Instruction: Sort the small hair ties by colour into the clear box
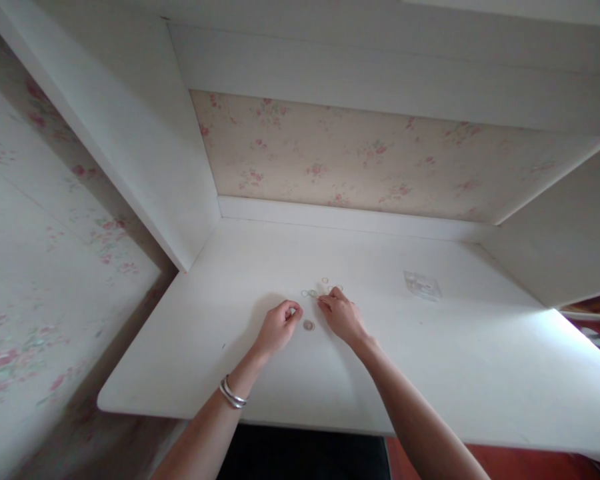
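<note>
Several thin loops that look like small rubber bands lie on the white desk. A pale green loop (313, 293) and a second loop (305, 293) rest side by side, and a yellowish one (325, 281) lies farther back. Over the loops is my right hand (343, 315), thumb and finger pinched low at the desk on what seems to be one band; its fingertips partly hide another loop (336, 289). My left hand (280, 325) is closed in a pinch just to the left, and its contents cannot be made out. Between my hands sits a small cluster of rings (309, 325).
A clear plastic packet (423, 285) lies on the white desk (370, 373) to the right. White panels (180, 153) rise at the left and right, with flowered wallpaper (315, 160) behind. The desk's front edge is close to my forearms, above a black seat (310, 453).
</note>
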{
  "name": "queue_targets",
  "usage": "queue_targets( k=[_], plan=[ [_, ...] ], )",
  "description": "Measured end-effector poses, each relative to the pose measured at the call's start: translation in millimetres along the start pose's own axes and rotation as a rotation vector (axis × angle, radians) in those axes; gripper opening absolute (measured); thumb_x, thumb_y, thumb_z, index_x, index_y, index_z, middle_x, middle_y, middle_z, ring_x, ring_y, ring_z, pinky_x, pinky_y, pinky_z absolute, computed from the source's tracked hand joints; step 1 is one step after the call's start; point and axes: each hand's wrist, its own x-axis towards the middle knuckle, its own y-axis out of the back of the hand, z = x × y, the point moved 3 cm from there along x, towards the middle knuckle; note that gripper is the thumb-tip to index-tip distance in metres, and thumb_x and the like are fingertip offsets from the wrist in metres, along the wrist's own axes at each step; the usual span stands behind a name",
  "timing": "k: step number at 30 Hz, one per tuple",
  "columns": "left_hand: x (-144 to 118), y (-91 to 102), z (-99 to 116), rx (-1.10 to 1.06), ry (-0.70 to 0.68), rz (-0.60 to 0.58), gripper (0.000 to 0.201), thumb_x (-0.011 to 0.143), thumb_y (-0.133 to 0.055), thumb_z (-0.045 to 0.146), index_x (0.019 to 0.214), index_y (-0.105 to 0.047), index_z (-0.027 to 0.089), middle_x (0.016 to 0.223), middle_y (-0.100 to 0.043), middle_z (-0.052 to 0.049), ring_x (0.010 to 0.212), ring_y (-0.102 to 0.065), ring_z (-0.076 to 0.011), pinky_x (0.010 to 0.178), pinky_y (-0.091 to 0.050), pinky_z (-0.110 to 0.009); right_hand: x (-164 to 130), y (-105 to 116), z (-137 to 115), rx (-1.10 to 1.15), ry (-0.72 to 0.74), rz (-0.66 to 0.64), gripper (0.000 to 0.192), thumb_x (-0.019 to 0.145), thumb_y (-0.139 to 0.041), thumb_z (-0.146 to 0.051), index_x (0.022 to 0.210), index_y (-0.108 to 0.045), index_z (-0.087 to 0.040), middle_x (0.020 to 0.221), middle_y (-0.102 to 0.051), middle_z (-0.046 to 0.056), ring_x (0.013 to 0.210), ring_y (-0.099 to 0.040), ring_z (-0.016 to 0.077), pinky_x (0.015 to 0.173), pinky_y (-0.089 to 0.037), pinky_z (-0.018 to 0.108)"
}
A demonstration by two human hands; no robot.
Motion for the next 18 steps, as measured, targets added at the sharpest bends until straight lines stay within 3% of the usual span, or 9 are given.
queue_targets(
  k=[8, 18],
  plan=[
    [0.8, -0.5, -0.9, -0.008, -0.008, -0.008, 0.027, 0.083, -0.047, 0.041, 0.084, -0.060, 0.017, 0.051, -0.039, 0.006, 0.046, -0.035, -0.0088, 0.044, -0.024, -0.021, 0.7, -3.0, -3.1, -0.065, 0.052, -0.005, 0.028, 0.093, -0.037, -0.028, 0.092, -0.064, -0.023, 0.096, -0.057, 0.005, 0.067, -0.055, 0.0127, 0.056, -0.033, 0.023],
    [1.2, -0.3, 1.3, 0.030, -0.020, -0.008, 0.027, 0.083, -0.048, 0.041, 0.084, -0.060, 0.017, 0.053, -0.040, 0.006, 0.048, -0.038, -0.0092, 0.047, -0.026, -0.021, -53.6, -2.4, -2.5, 0.157, 0.112, 0.057, 0.027, 0.095, -0.034, -0.029, 0.093, -0.061, -0.023, 0.087, -0.053, 0.002, 0.070, -0.056, 0.0115, 0.064, -0.042, 0.021]
  ],
)
